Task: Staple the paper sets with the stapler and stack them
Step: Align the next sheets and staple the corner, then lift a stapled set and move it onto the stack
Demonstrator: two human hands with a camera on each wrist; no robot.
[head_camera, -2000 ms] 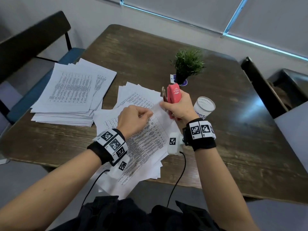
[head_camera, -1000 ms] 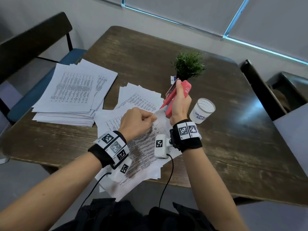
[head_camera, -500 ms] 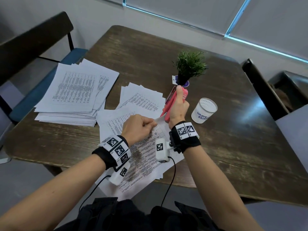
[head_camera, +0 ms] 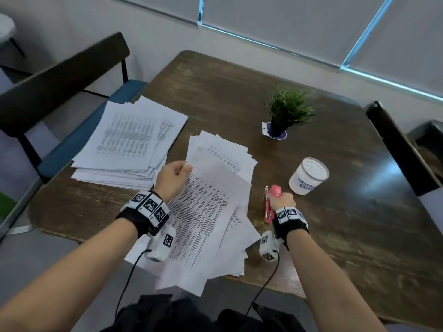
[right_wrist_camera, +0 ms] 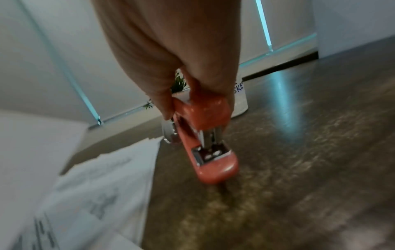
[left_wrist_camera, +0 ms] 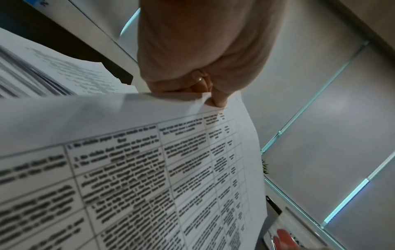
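My left hand (head_camera: 173, 177) pinches the top corner of a printed paper set (head_camera: 203, 212) and holds it lifted above the loose sheets (head_camera: 223, 152) in front of me; the left wrist view shows my thumb and fingers (left_wrist_camera: 218, 99) clamped on the paper set (left_wrist_camera: 149, 169) at its edge. My right hand (head_camera: 281, 202) grips the pink stapler (head_camera: 272, 200) low over the table, to the right of the papers. In the right wrist view the stapler (right_wrist_camera: 205, 140) points nose-down, just above the wood. A thick stack of paper sets (head_camera: 129, 144) lies at the left.
A white paper cup (head_camera: 309, 176) stands just right of the stapler. A small potted plant (head_camera: 286, 113) sits further back. Chairs stand at the left (head_camera: 60, 77) and right (head_camera: 395, 144) of the wooden table (head_camera: 359, 212).
My right hand has drawn the stapler away from the paper corner and lowered it to the right, near the table. My left hand has lifted the paper set up and leftward.
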